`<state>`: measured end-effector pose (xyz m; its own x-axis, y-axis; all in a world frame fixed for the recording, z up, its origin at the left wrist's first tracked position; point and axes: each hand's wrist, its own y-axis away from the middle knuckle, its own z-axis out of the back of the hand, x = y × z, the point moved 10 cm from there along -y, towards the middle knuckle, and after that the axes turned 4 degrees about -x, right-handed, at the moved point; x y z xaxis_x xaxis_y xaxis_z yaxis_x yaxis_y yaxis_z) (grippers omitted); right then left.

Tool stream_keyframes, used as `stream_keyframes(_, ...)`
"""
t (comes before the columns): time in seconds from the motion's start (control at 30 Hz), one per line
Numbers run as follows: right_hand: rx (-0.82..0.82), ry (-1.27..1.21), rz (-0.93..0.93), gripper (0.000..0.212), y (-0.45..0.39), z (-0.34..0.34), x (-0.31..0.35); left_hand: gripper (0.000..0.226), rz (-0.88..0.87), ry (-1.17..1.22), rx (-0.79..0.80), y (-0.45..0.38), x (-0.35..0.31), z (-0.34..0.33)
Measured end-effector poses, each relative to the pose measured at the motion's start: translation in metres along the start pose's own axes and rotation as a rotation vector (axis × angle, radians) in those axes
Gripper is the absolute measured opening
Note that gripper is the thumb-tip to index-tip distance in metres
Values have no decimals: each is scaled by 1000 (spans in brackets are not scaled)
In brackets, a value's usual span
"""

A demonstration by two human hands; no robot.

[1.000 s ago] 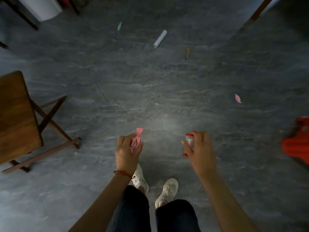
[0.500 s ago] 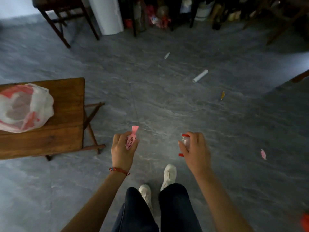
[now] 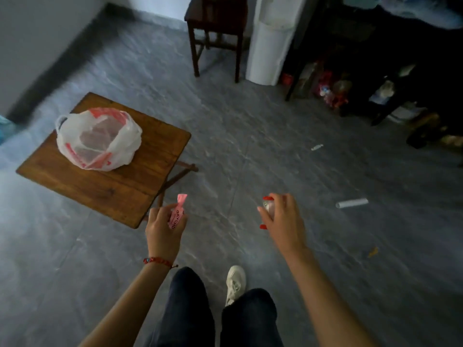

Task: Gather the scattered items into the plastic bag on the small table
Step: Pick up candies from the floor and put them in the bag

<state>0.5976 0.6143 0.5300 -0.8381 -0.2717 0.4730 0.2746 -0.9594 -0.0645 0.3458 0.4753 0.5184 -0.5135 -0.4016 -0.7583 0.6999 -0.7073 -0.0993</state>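
— What have I got in view?
— My left hand (image 3: 164,231) is pinched around a pink wrapped candy (image 3: 178,212); my right hand (image 3: 281,221) is closed on a small red-ended item (image 3: 267,206). The white-and-red plastic bag (image 3: 97,139) sits open on the small wooden table (image 3: 120,186).
— What's changed?
— The table's fully in frame now, closer to my left hand.

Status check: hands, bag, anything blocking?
Left hand holds pink candy; right hand grips small wrapped item. Bag open on table. Path clear.
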Motion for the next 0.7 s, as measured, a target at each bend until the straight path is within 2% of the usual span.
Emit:
stream_keyframes(0.23, 104, -28, 229, 31, -96, -48, 95, 30, 177, -33, -191, -64, 37, 35)
stream_keyframes(0.53, 262, -33, 364, 33, -188, -151, 218, 31, 336, -25, -335, -187, 108, 81)
stream_keyframes(0.7, 284, -52, 484, 37, -238, -188, 303, 31, 346, -40, -416, -254, 134, 121)
